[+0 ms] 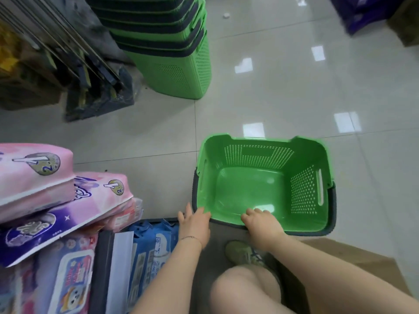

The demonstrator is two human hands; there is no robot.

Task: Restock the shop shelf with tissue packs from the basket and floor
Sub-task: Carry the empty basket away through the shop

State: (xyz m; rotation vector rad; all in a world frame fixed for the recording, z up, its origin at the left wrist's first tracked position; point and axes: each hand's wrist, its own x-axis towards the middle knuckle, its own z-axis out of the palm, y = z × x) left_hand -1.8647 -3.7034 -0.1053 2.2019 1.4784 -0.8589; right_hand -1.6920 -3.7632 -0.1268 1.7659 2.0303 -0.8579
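A green plastic basket (pixel 303 155) sits on the tiled floor in front of me, with nothing inside it. My left hand (pixel 196 224) rests on its near left corner, fingers spread over the rim. My right hand (pixel 260 220) curls over the near rim. Pink and purple tissue packs (pixel 36 173) lie stacked at the left, one (pixel 99 191) tilted against the pile. Blue wipe packs (pixel 156 243) stand in a dark bin below my left wrist, next to colourful wet-wipe packs (pixel 72 273).
A tall stack of green baskets (pixel 172 48) stands on the floor at the back. Dark wrapped goods (pixel 97 96) and metal rods lean at the back left. My knee and shoe (pixel 244 252) are near the basket. A cardboard sheet (pixel 367 261) lies at the right.
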